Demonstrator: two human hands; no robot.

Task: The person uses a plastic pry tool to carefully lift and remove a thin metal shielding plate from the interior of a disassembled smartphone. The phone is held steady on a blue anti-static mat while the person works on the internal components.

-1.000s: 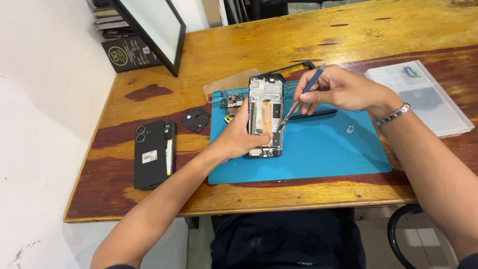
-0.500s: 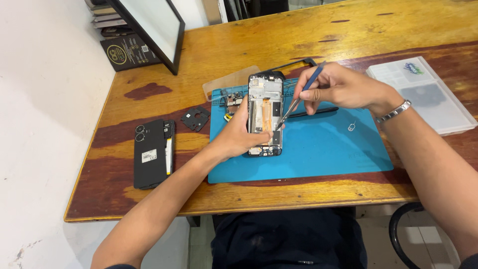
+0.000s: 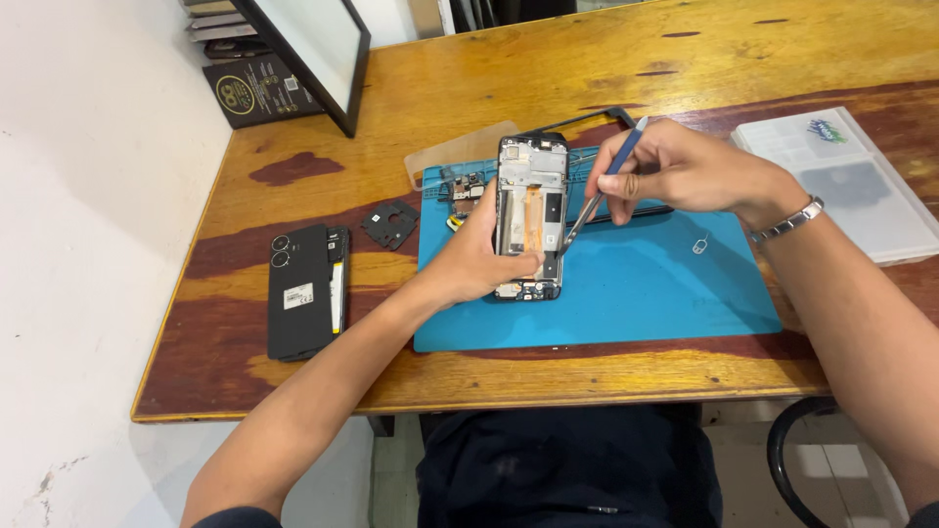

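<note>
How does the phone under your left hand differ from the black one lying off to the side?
The opened phone lies on the blue mat with its insides exposed, left hand steadying it; the black phone rests on bare wood, untouched, its back cover showing. The right hand works tweezers only in the opened phone. Both lie flat, lengthwise.

Just one cam here, head-mounted, looking steeply down and forward over the wooden counter (image 3: 685,59) from the seated person's side. It's fairly close: forearms fill the lower frame, lap at 6 o'clock, white wall at 9, counter's far edge at 12. No second view to overlap with.
</note>
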